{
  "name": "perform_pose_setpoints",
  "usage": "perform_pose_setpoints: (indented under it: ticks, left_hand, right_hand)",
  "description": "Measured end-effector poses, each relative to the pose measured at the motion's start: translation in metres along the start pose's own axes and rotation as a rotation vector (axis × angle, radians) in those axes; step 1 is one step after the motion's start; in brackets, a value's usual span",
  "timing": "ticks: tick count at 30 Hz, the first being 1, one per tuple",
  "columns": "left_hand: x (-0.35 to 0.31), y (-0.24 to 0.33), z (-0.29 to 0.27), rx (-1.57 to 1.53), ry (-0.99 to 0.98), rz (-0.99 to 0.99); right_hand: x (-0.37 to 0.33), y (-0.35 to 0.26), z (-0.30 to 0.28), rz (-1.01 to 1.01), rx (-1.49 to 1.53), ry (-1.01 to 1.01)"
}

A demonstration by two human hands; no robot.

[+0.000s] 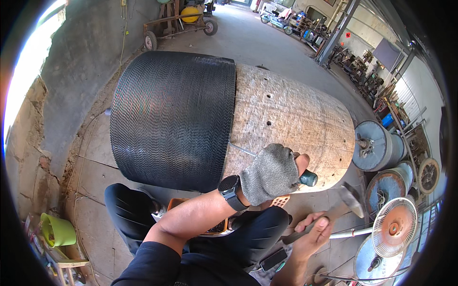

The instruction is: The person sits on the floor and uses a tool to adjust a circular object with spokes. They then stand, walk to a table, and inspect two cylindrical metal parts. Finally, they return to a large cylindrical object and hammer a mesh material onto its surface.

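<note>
A large wooden drum lies on its side before me, dotted with small dark holes. Its left part is covered by closely packed black ridged rows. My left hand, in a grey glove, is closed around a screwdriver with a dark green handle. The thin metal shaft reaches left to the edge of the black rows; whether its tip touches them I cannot tell. Lower right, my bare right hand grips a hammer by its handle, its metal head apart from the screwdriver.
An orange crate sits between my legs, partly hidden by my left forearm. A white-caged fan and blue-grey spools stand at the right. A green bucket is at lower left; a wheeled cart stands beyond the drum.
</note>
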State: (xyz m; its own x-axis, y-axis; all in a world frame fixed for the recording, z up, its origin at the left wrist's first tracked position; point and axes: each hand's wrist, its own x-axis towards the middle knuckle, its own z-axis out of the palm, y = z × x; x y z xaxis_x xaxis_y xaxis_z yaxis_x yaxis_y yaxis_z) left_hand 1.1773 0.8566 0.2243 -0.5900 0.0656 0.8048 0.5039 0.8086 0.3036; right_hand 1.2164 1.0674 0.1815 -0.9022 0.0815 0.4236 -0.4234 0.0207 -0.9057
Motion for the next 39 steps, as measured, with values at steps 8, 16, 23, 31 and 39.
perform_pose_setpoints:
  ticks: [8, 16, 23, 31, 39]
  left_hand:
    - [0.002, -0.004, 0.006, -0.005, -0.006, -0.011]
    - [0.008, -0.010, -0.001, -0.016, 0.079, -0.018]
    - [0.010, -0.011, 0.001, -0.022, 0.064, -0.039]
    - [0.011, -0.010, 0.005, 0.023, 0.038, -0.044]
    - [0.010, -0.010, -0.001, 0.020, 0.035, -0.057]
  right_hand:
    - [-0.003, -0.006, 0.007, 0.078, 0.066, 0.027]
    - [0.009, -0.004, 0.001, 0.000, -0.048, 0.021]
    - [0.009, -0.008, 0.001, 0.068, -0.083, -0.115]
    - [0.017, 0.003, -0.013, 0.116, -0.148, -0.033]
    - [0.008, 0.004, 0.000, 0.181, -0.146, -0.172]
